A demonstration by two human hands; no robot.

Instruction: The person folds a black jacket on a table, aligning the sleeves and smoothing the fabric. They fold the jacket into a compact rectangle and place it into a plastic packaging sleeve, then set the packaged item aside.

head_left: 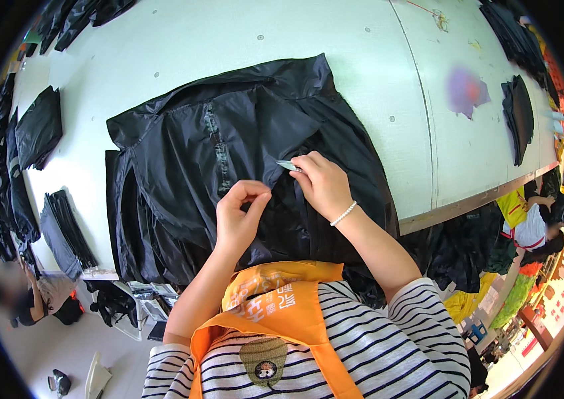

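Note:
A black jacket (pixel 182 143) of thin, shiny fabric lies spread on the table in front of me, its collar at the far side. Down its middle runs a crinkled, glossy strip (pixel 218 149). Small metal thread snips (pixel 287 165) are in my right hand (pixel 324 186), the blades pointing left over the jacket. My left hand (pixel 242 211) is closed in a pinch just nearer and to the left, above the fabric. Whatever sits between its thumb and finger is too small to make out.
The pale table (pixel 335 33) has folded black garments (pixel 39 126) along its left side and another dark folded stack (pixel 518 120) at the right. A purple scrap (pixel 466 92) lies to the right. Dark garments hang below the table's right edge (pixel 481 199). Other people are farther off on both sides.

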